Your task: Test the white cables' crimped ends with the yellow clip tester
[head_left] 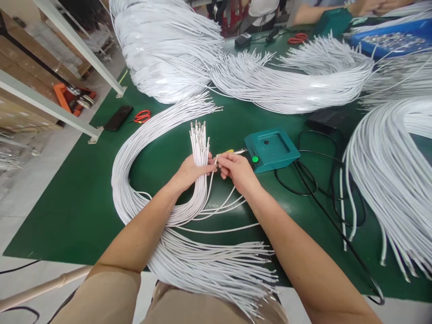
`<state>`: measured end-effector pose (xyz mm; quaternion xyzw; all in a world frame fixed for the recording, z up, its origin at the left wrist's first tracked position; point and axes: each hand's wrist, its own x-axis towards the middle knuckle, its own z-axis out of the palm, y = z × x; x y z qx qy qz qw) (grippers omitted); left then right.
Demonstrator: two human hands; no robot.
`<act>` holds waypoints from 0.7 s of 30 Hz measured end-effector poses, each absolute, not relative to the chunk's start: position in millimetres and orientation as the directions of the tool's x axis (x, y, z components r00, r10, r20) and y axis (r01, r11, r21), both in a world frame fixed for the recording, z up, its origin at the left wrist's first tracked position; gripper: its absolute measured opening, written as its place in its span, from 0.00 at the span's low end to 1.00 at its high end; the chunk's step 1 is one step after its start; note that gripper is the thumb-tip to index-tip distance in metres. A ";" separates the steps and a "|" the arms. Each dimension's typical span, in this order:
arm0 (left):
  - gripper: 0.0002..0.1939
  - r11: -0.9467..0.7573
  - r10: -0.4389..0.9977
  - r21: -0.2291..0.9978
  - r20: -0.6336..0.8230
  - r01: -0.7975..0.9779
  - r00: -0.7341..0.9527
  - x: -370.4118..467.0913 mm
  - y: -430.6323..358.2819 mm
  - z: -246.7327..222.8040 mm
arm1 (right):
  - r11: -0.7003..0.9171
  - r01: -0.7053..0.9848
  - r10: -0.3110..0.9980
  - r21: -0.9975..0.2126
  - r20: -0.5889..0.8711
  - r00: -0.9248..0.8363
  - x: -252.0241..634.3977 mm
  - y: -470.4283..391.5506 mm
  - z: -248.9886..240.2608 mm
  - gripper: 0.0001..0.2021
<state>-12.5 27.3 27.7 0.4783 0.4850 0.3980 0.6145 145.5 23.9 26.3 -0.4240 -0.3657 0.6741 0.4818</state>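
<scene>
My left hand (195,171) is wrapped round an upright bundle of white wires (200,150), whose metal-tipped ends stick up above the fingers. Just to its right, my right hand (232,166) pinches the end of a single white wire (211,180). The two hands nearly meet at that wire. Beyond the right fingers a thin metal shaft with a yellow part (230,151) reaches to a teal device (270,146) with a green button. From the left hand the bundle curves down and joins a larger coil of white wires (123,175) on the green table (67,198).
Large white wire bundles lie at the back (168,49) and right (388,148). Black cables (317,189) trail beside the device. Red-handled scissors (142,116) and a black phone (118,118) lie back left. A blue tray (421,29) holds small metal parts. Another person's arm (310,14) shows across the table.
</scene>
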 end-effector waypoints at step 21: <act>0.23 0.187 0.937 0.979 -0.151 -0.086 0.314 -11.0 25.6 26.7 | -0.414 -0.428 0.898 -0.804 -0.284 -0.336 154.2 26.3 30.8 0.14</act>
